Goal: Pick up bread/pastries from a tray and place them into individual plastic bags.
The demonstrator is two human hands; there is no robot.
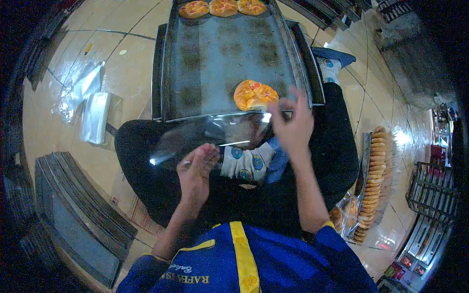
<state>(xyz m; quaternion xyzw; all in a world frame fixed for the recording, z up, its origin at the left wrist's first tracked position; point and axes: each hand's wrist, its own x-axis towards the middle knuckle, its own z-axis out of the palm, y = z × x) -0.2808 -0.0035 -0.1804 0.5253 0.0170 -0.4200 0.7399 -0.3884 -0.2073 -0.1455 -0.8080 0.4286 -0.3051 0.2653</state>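
A clear plastic bag [240, 128] spreads over my lap, in front of the tray's near edge. My left hand [198, 164] pinches its lower edge. Blurred by motion, my right hand [295, 126] is at the right side of the bag, thumb and forefinger curled together. Whether those fingers grip the bag or the bread is unclear. Just beside them, a round golden bread bun [255, 94] with red topping pieces lies at the near right of a dark metal baking tray [227, 69]. Three similar buns [223, 8] sit in a row at its far end.
Beneath the tray another tray's rim [318, 88] sticks out. A stack of clear plastic bags [96, 119] lies on the tiled floor to the left, above stacked metal trays [84, 219]. To the right are a long row of breads [372, 186] and bagged buns [346, 214].
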